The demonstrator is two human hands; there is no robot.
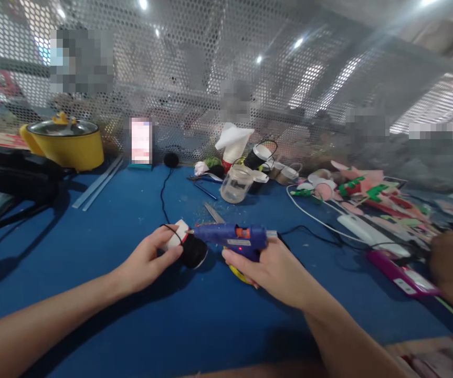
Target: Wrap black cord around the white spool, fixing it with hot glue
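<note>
The glue gun (232,239) is gripped closed-fisted in the right hand (277,270) — nozzle aimed at 9 o'clock. The cup (185,244) is pinched by the left hand (147,260) — to be held steady.

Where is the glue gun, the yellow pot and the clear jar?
glue gun (232,235), head view, on its blue barrel.
yellow pot (77,149), head view, on its side wall.
clear jar (235,186), head view, on its see-through body.

A blue-covered worktable (92,252) runs up to a perforated metal screen (195,79), through which ceiling lights (143,4) glare and bright window light enters at the upper left and right.
</note>
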